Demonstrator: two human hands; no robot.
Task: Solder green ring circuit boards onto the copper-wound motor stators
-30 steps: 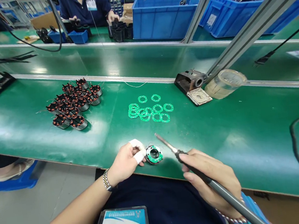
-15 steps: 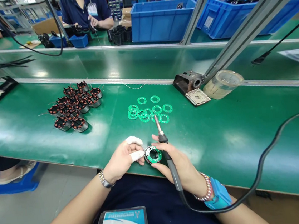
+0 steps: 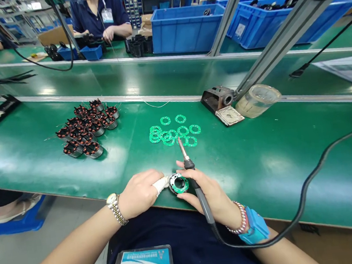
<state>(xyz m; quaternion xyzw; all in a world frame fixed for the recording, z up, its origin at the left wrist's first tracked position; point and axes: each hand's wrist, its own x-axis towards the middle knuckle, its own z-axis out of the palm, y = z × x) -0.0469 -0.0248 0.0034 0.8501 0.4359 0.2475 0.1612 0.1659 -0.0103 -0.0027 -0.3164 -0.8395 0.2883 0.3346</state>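
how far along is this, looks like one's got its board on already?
Looks done: a green ring board sits on one stator; its soldering can't be judged.
In hand: the right hand steadies that stator while holding the soldering iron; the left hand is at its edge.
Probably left: the loose ring boards and grouped stators without boards.

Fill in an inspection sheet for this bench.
Surface: green worktop, glossy with reflections; no spill seen.
Job's things: round part with ring board between the hands; wound cores clustered left; loose green rings ahead, some overlapping.
Clutter: metal stand, square pad and jar close together.
Hands: right hand holds soldering iron; left hand at the part's edge, grip unclear.
Cables: black cord runs over the right forearm.
Surroundings: co-worker and blue bins opposite.
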